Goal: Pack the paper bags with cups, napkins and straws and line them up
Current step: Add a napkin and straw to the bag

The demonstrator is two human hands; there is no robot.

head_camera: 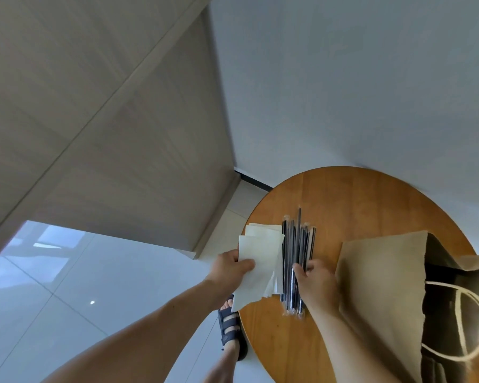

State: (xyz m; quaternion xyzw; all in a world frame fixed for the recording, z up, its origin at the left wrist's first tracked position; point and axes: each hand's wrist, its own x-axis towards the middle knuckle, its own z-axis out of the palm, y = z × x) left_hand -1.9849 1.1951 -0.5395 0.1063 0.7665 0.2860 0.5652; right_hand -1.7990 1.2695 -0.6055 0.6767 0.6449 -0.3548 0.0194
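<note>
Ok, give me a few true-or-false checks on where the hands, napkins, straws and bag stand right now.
1. The left hand holds the napkins. True.
2. The right hand is empty. False: its fingers pinch the straws.
3. The straws lie between the napkins and the paper bag. True.
4. The paper bag stands on the floor. False: it is on the round wooden table.
5. The straws are already inside the bag. False: they lie on the table beside it.
</note>
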